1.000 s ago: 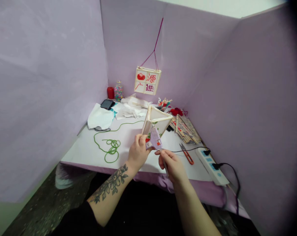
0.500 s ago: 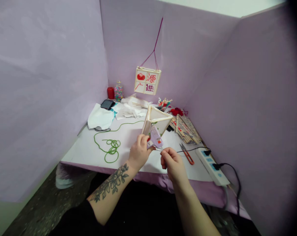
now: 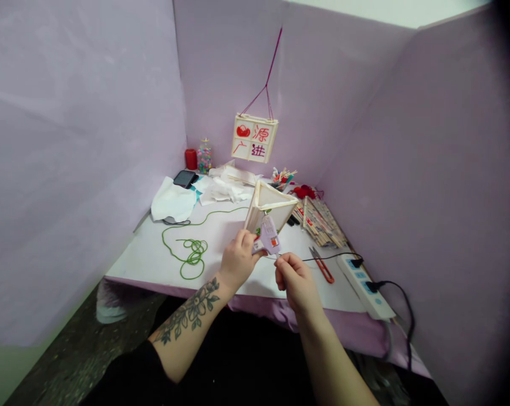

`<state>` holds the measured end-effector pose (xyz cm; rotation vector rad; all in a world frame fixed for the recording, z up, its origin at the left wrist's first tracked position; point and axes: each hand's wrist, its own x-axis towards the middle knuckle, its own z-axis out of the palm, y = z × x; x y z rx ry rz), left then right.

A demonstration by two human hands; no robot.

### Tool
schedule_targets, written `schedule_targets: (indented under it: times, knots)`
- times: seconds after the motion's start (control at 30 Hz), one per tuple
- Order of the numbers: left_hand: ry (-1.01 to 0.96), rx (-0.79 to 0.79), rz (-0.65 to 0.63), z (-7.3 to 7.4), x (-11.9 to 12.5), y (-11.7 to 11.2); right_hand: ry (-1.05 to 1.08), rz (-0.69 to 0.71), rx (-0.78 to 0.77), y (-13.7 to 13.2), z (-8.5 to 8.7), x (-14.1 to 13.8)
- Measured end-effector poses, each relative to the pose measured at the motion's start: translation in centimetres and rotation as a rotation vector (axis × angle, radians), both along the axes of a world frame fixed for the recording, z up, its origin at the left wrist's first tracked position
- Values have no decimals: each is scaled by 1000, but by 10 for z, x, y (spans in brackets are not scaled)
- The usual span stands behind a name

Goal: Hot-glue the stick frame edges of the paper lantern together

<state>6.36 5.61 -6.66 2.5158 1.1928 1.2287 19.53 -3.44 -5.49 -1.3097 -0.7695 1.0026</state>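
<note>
My left hand point(image 3: 238, 254) is closed round the handle of a small lilac glue gun point(image 3: 270, 235), whose nozzle points away from me. At the gun's rear end my right hand point(image 3: 295, 276) pinches what looks like a glue stick; the fingers hide most of it. Just beyond the gun stands a three-sided frame of pale sticks with white panels point(image 3: 275, 197), open at the top and marked with green. The gun overlaps its front, and I cannot tell whether the nozzle touches it.
Green cord point(image 3: 193, 254) lies looped at left. Orange-handled snips point(image 3: 322, 268) and a power strip point(image 3: 367, 287) are at right, near a pile of sticks point(image 3: 322, 223). Crumpled white paper point(image 3: 227, 186) lies behind. A lettered panel point(image 3: 255, 138) hangs from purple cord.
My right hand has edged closer to the back of the glue gun, and less of the glue stick shows. The gun is tilted slightly differently; my left hand keeps its hold.
</note>
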Motion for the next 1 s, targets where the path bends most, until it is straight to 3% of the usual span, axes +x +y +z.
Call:
schedule_targets:
  times: [0.67, 1.0]
  knots:
    - [3, 22, 9, -1, -2, 0, -11, -10, -19, 3, 5, -5]
    - [58, -42, 30, 2, -3, -1, -4, -10, -34, 4, 8, -7]
